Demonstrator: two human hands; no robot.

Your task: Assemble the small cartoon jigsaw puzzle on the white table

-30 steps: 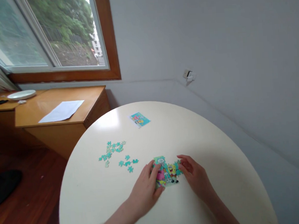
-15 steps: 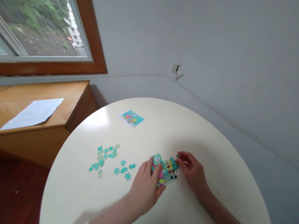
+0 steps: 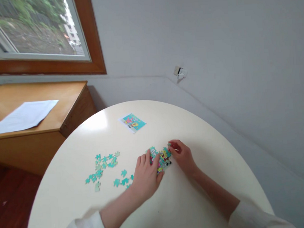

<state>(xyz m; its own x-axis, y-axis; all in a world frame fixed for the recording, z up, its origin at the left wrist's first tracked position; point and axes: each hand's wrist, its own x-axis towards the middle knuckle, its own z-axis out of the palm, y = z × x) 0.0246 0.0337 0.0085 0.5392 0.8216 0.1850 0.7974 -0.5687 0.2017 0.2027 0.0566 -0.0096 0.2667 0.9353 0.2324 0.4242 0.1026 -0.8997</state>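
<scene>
Teal puzzle section (image 3: 162, 159) mid-frame: left hand (image 3: 145, 173) flat, open, pinning it steady; right hand (image 3: 182, 155) pinches 1 piece (image 3: 169, 145) at its upper-right edge.

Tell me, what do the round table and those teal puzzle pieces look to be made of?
Round table: likely painted or laminated board, cream and glossy; window light reflects off its top. Teal puzzle pieces: probably printed cardboard, thin and flat with a matte look; too small to be sure.
</scene>
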